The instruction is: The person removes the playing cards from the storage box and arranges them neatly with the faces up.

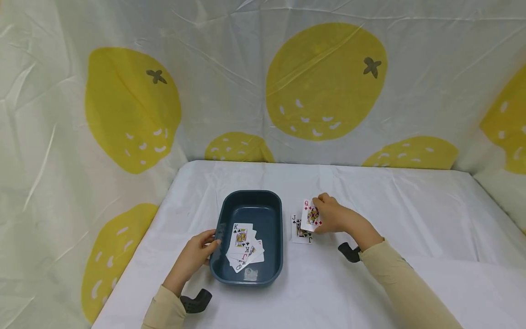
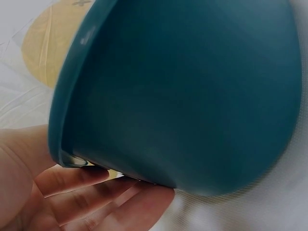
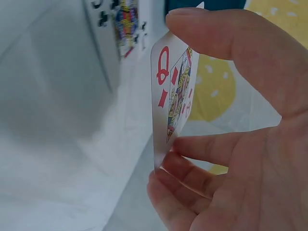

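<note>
Playing cards (image 1: 243, 262) lie in a loose, overlapping pile inside the tub (image 1: 252, 214), a king of clubs (image 1: 241, 237) on top. At the tub's left side, the left hand (image 1: 197, 249) grips the rim, fingers against the outer wall. Just beyond the tub's right side, a jack of clubs (image 1: 297, 237) lies face up on the tablecloth (image 1: 312, 283). Partly over it is the queen of diamonds (image 1: 311, 214), tilted and apparently raised clear of the cloth. The right hand (image 1: 334, 214) pinches this queen between thumb and fingertips at opposite edges. From that grip the queen lies to the left, between hand and tub, its long axis pointing roughly away from the person, close to parallel with the tub's length; the right hand is nearer to it, the left being across the tub. As for materials, a creased white hanging (image 1: 222, 82) with printed yellow lemons (image 1: 133, 109) stands at left and behind. Both sleeves (image 1: 164, 310) are matte beige cloth. The dark blue tub looks like smooth, glossy plastic, a rounded rectangle with fairly deep walls. The cards are thin and flat with rounded corners, and the white tablecloth has soft wrinkles.
</note>
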Motion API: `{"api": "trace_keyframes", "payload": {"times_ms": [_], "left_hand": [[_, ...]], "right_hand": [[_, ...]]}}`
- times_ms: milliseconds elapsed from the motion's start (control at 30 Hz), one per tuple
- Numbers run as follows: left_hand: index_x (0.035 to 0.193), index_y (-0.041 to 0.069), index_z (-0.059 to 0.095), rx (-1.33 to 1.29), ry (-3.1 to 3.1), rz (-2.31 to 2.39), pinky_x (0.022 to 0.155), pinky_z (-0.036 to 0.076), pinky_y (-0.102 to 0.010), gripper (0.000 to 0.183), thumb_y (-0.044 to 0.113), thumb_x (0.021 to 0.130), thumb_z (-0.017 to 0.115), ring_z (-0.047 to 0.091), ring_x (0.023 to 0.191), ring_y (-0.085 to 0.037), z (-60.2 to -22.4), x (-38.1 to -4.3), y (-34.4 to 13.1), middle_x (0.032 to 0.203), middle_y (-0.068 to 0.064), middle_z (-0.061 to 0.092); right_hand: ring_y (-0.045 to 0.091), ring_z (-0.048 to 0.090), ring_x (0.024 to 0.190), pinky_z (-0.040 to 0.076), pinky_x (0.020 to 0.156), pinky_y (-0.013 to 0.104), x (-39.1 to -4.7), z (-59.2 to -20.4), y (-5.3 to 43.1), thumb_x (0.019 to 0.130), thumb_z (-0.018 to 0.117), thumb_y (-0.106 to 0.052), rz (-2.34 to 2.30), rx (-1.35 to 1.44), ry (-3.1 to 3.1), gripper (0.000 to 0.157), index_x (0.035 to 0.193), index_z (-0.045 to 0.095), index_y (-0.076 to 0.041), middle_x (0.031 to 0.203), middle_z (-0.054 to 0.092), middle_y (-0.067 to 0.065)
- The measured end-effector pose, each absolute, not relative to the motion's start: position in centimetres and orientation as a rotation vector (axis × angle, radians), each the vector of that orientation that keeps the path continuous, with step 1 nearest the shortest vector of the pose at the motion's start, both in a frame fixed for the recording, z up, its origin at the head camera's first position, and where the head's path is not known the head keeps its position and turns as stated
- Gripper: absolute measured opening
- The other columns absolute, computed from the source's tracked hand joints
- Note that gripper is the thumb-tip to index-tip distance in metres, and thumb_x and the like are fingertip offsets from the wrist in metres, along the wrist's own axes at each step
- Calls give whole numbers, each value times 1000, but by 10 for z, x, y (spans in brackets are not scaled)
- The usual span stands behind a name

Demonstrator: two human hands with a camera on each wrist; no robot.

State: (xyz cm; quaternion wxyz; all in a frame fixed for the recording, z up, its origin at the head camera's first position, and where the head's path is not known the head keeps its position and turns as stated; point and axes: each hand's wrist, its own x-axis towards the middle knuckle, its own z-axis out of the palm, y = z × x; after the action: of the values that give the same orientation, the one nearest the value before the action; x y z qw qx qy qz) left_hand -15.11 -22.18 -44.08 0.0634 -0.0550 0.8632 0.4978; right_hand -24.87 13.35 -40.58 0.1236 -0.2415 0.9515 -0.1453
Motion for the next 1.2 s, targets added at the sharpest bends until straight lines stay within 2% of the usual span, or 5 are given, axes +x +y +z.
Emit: {"api": "trace_keyframes", "payload": {"times_ms": [233,533,1200], "left_hand": [[122,3,53,-156,2633,1494,53,50,-30,39,17,87,60,59,78,-20,-444,-152,-222,106,-13,61],[123,2,53,-158,2632,1501,53,50,-30,39,16,86,60,59,78,-20,-445,-151,-222,107,-14,61],[124,2,52,-174,2616,1508,53,50,-30,40,16,87,59,58,77,-20,-444,-151,-222,106,-13,60]], "right_hand": [[35,35,110,37,88,49,-241,-426,160,65,78,-16,-438,-570,2711,85,132,31,10,128,29,26],[34,35,111,38,85,47,-236,-440,164,65,76,-7,-479,-544,2650,83,134,31,4,131,27,21],[35,32,117,35,89,51,-237,-441,164,66,77,-11,-474,-504,2629,86,137,28,0,135,25,20]]}}
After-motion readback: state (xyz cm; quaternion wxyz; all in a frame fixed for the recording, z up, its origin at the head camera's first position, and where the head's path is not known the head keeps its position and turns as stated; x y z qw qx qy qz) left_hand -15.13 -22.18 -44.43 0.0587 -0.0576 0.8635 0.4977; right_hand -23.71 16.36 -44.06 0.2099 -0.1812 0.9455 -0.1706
